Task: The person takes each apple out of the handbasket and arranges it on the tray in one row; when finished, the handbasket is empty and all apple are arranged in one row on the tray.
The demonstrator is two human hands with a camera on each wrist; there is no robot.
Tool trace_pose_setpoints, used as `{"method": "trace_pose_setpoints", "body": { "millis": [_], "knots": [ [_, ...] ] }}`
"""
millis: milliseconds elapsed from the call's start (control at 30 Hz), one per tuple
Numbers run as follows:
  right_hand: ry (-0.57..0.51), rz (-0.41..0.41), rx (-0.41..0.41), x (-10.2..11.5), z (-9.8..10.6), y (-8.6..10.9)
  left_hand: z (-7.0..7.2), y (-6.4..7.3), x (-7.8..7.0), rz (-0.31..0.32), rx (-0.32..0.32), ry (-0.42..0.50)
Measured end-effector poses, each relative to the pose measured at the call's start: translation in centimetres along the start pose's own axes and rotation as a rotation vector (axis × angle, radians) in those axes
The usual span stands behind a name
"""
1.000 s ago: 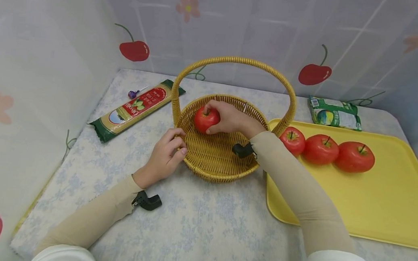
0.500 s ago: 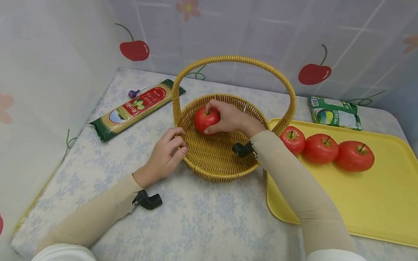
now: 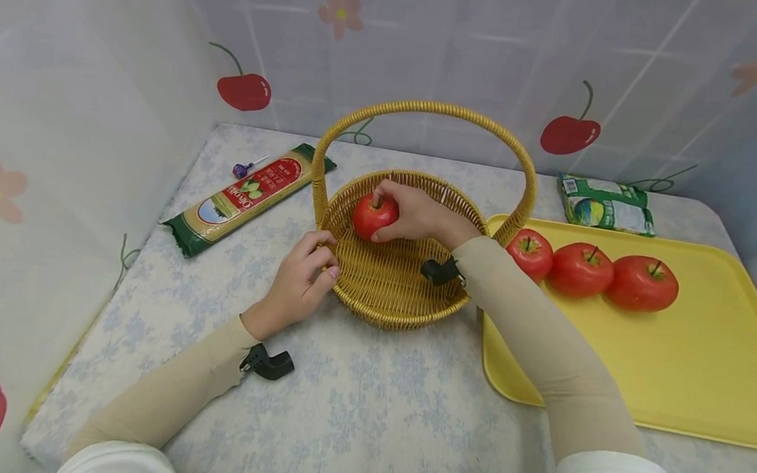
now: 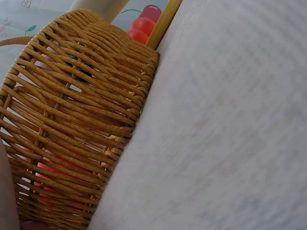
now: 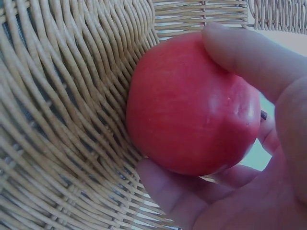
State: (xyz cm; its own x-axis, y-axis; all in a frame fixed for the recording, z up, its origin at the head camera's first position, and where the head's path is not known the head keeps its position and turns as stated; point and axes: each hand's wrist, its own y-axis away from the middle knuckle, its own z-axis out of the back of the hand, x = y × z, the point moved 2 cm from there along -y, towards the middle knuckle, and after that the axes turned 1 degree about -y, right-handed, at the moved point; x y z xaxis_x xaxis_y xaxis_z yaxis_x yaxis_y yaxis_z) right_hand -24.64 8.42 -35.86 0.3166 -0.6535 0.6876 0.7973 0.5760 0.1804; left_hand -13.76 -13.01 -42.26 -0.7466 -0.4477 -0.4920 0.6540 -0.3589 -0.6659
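In the head view my right hand (image 3: 413,213) reaches into a yellow wicker basket (image 3: 386,319) with a tall arched handle. It grips a red apple (image 3: 366,221) at the basket's far left inside. Seen from the right wrist, thumb and fingers are curled round the apple (image 5: 192,105), which sits right against the woven wicker (image 5: 72,96). My left hand (image 3: 299,278) holds the basket's left rim with bent fingers. The left wrist view looks at the basket's outer wall (image 4: 81,96), with red showing through its gaps.
Three more red apples (image 3: 580,270) lie in a row on a yellow tray (image 3: 705,369) to the right. Behind the tray is a green packet (image 3: 605,205). Left of the basket lie a long pasta packet (image 3: 249,199) and a small purple lollipop (image 3: 241,170).
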Motion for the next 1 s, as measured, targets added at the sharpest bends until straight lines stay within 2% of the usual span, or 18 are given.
{"method": "trace_pose_setpoints", "body": {
  "millis": [133, 333, 400, 633, 1000],
  "knots": [
    [-0.028, 0.005, 0.003, -0.11, -0.05, 0.07, 0.01, -0.02, -0.05, 0.004, 0.004, 0.004],
    [-0.175, -0.042, 0.131, 0.01, -0.24, 0.51, 0.04, -0.09, -0.14, -0.002, -0.001, 0.008],
    [-0.192, -0.052, 0.15, 0.07, -0.24, 0.55, 0.02, -0.1, -0.12, -0.003, -0.005, 0.009],
    [-0.169, -0.051, 0.114, 0.15, -0.07, 0.35, 0.03, -0.06, -0.13, 0.002, -0.009, 0.006],
    [-0.149, -0.07, 0.122, 0.12, -0.1, 0.37, 0.14, -0.13, -0.22, 0.012, 0.002, 0.015]
  ]
}}
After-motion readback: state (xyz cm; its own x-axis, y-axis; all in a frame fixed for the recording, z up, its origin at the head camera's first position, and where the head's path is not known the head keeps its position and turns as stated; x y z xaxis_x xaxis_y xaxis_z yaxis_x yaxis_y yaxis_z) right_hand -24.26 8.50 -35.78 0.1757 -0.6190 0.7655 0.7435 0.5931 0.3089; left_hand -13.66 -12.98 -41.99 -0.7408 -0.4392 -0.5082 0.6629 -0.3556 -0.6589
